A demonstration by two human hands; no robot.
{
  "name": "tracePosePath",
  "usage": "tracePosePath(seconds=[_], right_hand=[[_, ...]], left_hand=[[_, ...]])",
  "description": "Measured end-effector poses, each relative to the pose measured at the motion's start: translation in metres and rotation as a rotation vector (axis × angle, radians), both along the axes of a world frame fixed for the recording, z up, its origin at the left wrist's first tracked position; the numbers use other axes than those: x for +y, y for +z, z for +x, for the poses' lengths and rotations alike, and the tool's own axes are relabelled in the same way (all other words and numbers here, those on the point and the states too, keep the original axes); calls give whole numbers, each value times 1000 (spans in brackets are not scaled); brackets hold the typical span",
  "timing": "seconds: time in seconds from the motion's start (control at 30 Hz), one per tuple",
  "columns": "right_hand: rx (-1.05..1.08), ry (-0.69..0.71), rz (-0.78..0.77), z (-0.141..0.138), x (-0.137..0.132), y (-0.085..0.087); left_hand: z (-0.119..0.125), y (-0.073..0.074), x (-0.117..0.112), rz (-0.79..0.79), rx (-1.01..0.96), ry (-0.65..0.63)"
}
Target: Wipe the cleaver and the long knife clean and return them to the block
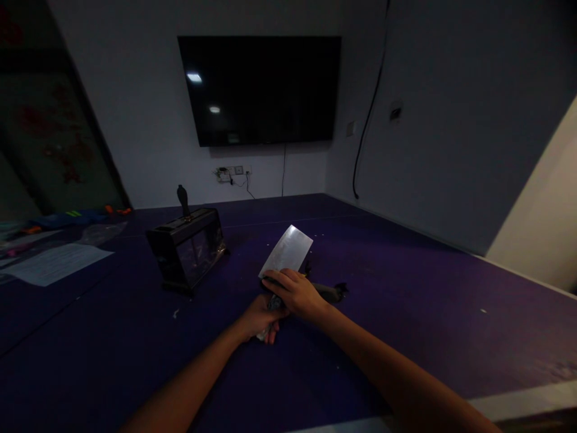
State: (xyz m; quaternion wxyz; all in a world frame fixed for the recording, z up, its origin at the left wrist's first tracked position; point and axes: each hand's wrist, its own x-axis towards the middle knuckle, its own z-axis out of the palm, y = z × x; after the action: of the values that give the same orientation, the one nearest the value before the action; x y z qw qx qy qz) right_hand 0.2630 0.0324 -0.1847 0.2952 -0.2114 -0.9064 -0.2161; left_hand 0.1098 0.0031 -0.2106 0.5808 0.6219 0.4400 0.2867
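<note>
Holding point: both hands meet at the near end of a cleaver (286,250), at the middle of the worktop (428,337).
Blade: broad, bright metal, tilted, its far end leaning right.
Left hand (260,317): curled round the cleaver's dark lower end, fingertips bent beneath; a whitish scrap (261,335) shows under the palm.
Right hand (298,293): laid over the near end of the blade, fingers bent and close together; whether it pinches, I cannot tell.
Beside the right hand: a dark grey tool (330,293) with a black end, partly hidden.
Left of the blade: a black knife holder (167,258) with a clear panel, one black handle (183,199) upright on top.
Far left: white paper (63,263), clear plastic (106,232) and a blue item (74,217).
Far wall: a dark television (270,90) above sockets (232,171).
Right wall: a hanging black cable (372,102).
</note>
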Motion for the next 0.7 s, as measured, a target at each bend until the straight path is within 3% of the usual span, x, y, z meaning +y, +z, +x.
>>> tracePosePath(seconds=[0.33, 0.7], right_hand=[[53, -79, -2, 0, 0, 2], [203, -280, 37, 10, 11, 6]], left_hand=[[0, 2, -1, -23, 27, 2], [-1, 6, -2, -35, 62, -30]])
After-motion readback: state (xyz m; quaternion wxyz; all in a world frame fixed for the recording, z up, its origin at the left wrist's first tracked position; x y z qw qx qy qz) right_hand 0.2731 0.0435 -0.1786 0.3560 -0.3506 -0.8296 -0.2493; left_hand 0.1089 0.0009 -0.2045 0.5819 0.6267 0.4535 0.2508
